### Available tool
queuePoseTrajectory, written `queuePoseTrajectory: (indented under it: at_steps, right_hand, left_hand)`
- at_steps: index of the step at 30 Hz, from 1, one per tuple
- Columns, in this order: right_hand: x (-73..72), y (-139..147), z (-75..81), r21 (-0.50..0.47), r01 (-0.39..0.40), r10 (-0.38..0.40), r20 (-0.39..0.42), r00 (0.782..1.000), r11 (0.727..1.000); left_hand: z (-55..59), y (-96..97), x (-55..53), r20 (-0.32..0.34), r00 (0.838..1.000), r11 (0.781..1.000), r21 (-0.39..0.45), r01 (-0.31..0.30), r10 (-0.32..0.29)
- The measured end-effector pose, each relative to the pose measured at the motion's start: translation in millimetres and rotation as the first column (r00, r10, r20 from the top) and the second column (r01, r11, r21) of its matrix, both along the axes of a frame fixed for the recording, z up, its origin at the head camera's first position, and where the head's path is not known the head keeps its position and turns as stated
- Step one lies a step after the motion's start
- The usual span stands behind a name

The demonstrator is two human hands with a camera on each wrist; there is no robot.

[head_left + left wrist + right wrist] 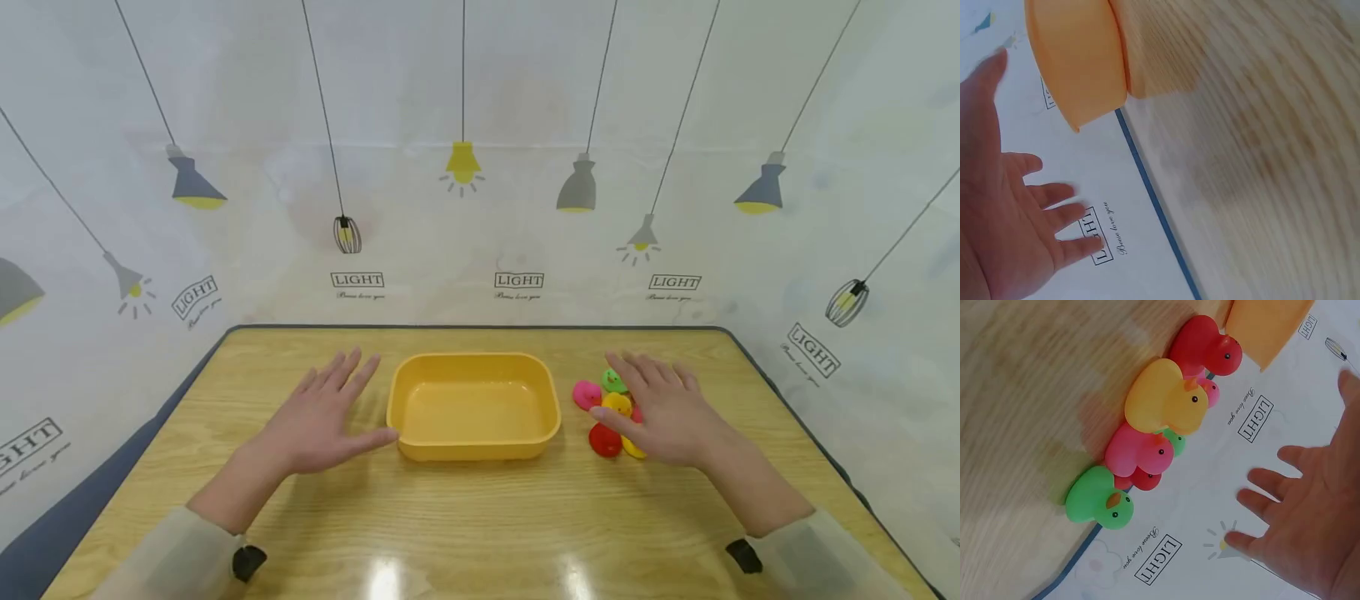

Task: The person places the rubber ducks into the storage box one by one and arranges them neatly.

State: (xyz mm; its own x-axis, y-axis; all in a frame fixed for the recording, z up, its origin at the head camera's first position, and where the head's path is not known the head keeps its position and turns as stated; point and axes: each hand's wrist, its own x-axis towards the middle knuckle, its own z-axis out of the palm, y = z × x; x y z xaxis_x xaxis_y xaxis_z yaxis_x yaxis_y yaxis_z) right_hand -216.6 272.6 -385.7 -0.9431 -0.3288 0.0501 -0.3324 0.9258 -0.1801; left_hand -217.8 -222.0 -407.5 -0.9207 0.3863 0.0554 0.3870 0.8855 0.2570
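Observation:
A yellow rectangular tray [474,451] stands in the middle of the wooden table. To its left is my left hand [318,421], fingers spread and straight, with the thumb tip overlapping the tray's near left corner in the head view. Right of the tray sits a cluster of small rubber ducks, among them a red duck [1197,347], a yellow duck [1157,397], a pink duck [1135,450] and a green duck [1097,497]. Over the cluster hovers my right hand [667,417], its fingers extended and holding nothing. It hides part of the ducks in the head view.
The wooden table [465,525] has a dark edge at the back and sides. Behind it and at both sides hangs a white cloth [420,233] printed with lamps and words. Each sleeve carries a black tab [248,563] near the wrist.

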Motion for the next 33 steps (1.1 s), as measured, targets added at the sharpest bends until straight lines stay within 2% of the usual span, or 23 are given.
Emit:
queuePoseTrajectory:
  at_steps: [2, 6, 11, 14, 23, 33]
  right_hand:
    - [-0.5, 1, 0.7, -0.036, 0.002, -0.002, 0.003, 1.0, 0.999]
    - [-0.8, 2, 2.7, -0.079, 0.019, -0.016, 0.035, 0.999, 0.997]
    - [-0.4, 2, 3.3, -0.08, 0.014, -0.011, 0.036, 0.999, 0.997]
    - [-0.2, 1, 3.2, -0.082, 0.007, -0.004, 0.03, 1.0, 0.997]
    - [0.4, 1, 5.5, -0.061, 0.012, -0.011, 0.029, 1.0, 0.998]
    - [-1.5, 8, 6.6, -0.056, 0.036, -0.033, 0.053, 0.998, 0.998]
  left_hand:
    - [-1.4, -0.7, -4.3, 0.092, 0.996, 0.996, 0.088, 0.006, -0.014]
    - [-9.9, -2.4, -15.0, 0.239, 0.969, 0.974, 0.227, 0.003, -0.059]
    - [-18.4, 0.9, -23.6, 0.272, 0.957, 0.971, 0.238, 0.032, -0.099]
    - [-17.0, 4.2, -24.4, 0.293, 0.952, 0.971, 0.239, 0.021, -0.092]
    - [-16.6, 6.2, -25.0, 0.291, 0.948, 0.966, 0.253, 0.051, -0.126]
    - [-23.1, 7.6, -26.0, 0.342, 0.933, 0.965, 0.261, 0.016, -0.108]
